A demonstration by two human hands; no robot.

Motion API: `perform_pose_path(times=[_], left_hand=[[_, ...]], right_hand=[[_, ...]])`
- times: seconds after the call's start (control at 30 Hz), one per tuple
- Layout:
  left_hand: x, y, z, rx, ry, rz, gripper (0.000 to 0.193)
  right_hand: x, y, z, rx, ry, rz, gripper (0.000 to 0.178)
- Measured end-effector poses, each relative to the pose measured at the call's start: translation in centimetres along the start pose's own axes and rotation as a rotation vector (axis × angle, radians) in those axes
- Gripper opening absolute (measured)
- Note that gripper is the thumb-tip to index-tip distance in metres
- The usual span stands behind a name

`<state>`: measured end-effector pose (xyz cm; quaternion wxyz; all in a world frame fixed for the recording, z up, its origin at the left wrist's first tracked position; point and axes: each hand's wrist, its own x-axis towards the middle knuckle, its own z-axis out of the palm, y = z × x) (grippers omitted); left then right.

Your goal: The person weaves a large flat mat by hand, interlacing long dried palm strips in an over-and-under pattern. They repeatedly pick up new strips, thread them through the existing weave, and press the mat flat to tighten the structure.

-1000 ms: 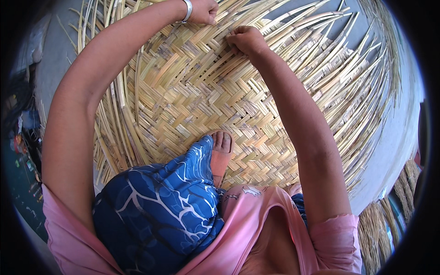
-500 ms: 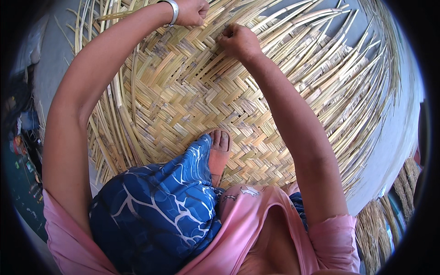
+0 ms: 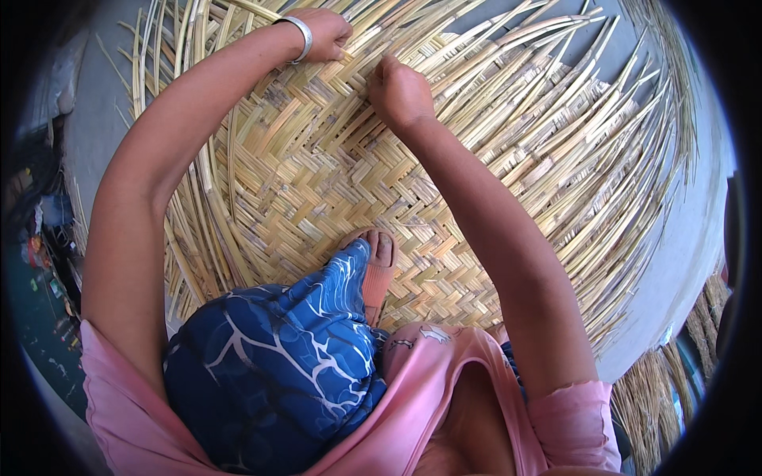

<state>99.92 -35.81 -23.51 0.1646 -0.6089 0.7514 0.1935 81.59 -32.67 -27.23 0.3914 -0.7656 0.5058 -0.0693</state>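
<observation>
Woven mat (image 3: 317,198) of pale split strips lies flat on grey floor (image 3: 698,230), loose strip ends (image 3: 556,95) fanning past far and right edges. Left hand (image 3: 321,33) with bangle (image 3: 300,36) at mat's far edge, fingers curled, pinching strip. Right hand (image 3: 399,91) just beside, fisted on strip. Bare foot (image 3: 377,266) rests near mat's near edge.
</observation>
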Motion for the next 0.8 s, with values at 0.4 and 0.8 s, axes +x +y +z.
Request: perform_pose_path(times=[0.4,0.8], left_hand=[[-4.0,-5.1,-3.9,0.206,0.194,-0.171,0.025],[-2.4,-6.2,1.2,-0.920,0.296,-0.284,0.024]], right_hand=[[2.0,-3.8,0.7,0.059,0.160,-0.348,0.021],[6.7,-5.2,0.5,0.284,-0.147,0.233,0.033]])
